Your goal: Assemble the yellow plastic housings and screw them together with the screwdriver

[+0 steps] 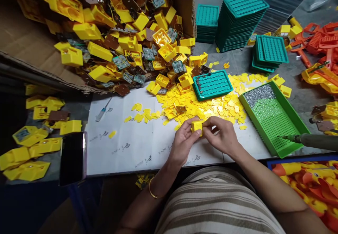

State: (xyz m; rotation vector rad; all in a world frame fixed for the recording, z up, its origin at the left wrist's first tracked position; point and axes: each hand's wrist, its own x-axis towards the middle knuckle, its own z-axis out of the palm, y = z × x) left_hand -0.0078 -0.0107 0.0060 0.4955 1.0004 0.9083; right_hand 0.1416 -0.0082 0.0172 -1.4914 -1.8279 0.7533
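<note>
A small yellow plastic box (196, 126) with a dotted face is held between both hands, low over the white sheet. My left hand (183, 137) is closed round its left side, the thumb pressed on the front. From the right, my right hand (221, 133) pinches its edge with bent fingers. Just beyond the hands spreads a heap of flat yellow plastic pieces (206, 107). On that heap rests a teal ribbed tray (215, 86) with small dark bits along its left end.
A cardboard box (34, 57) spills yellow housings and circuit boards at upper left. Right of the hands lie a green perforated tray (280, 121) with screws and a power screwdriver (314, 140). Stacked teal trays (241, 22) stand behind. A phone (73, 158) and small screwdriver (102, 110) lie left.
</note>
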